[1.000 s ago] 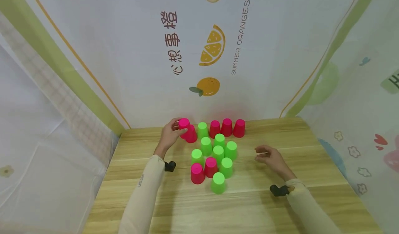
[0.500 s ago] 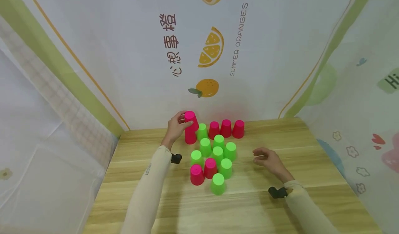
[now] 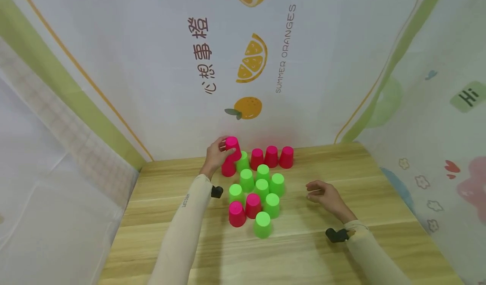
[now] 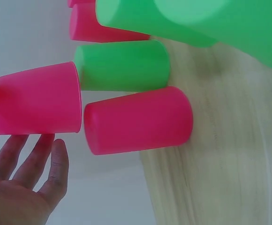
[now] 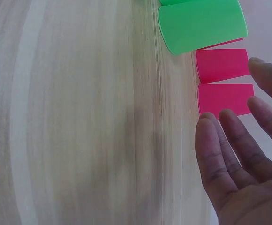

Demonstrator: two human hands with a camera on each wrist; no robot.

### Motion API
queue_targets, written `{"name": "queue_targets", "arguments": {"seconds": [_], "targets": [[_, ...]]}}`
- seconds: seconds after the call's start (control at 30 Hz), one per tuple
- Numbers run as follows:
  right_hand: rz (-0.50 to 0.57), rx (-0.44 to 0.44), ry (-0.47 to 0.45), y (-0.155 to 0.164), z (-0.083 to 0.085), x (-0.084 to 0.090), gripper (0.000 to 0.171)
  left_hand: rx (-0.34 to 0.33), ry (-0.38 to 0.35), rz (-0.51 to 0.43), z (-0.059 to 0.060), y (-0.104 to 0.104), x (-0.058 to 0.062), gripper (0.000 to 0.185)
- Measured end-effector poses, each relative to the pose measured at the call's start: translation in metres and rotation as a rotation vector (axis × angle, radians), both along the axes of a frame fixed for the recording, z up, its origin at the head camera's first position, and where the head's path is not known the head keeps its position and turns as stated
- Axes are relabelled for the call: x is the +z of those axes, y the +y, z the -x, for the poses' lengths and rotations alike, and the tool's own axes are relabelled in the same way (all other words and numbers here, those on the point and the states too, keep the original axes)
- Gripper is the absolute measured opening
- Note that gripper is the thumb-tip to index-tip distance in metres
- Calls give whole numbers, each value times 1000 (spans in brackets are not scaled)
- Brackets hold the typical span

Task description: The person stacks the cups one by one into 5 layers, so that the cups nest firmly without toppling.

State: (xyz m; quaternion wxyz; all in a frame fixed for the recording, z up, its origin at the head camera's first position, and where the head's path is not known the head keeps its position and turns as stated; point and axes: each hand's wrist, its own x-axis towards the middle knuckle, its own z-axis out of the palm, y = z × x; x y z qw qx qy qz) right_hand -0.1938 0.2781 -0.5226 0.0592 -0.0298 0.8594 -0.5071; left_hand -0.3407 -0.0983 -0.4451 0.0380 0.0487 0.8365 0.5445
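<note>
My left hand (image 3: 216,156) grips an upside-down pink cup (image 3: 233,147) between thumb and fingers at the back left of the table. Held up in the air, this cup overlaps the top of a standing pink cup (image 3: 228,169) and a green cup (image 3: 242,162) beside it. In the left wrist view, the held cup's rim is close over the tops of the standing pink cup (image 4: 140,122) and green cup (image 4: 124,65). My right hand (image 3: 325,197) hovers right of the cups with loosely bent fingers, holding nothing.
Several pink cups (image 3: 271,157) continue the back row to the right. In front stands a cluster of several green cups (image 3: 262,190) with two pink cups (image 3: 237,214) at its left front. A white printed curtain (image 3: 167,107) rises behind the wooden table (image 3: 288,255).
My left hand has lifted the pink cup and carried it rightward, from beside the standing pink cup to above it and the green cup's edge. My right hand stays nearly still.
</note>
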Motion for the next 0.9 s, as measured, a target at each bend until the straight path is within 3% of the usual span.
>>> {"name": "queue_targets", "arguments": {"seconds": [0.37, 0.6, 0.9], "targets": [[1, 7, 17, 0, 1, -2, 41, 4, 4, 30, 2, -3, -2, 58], [10, 10, 28, -3, 3, -2, 41, 14, -34, 39, 4, -3, -4, 59], [1, 0, -3, -9, 5, 2, 42, -3, -43, 29, 6, -3, -4, 65]]}}
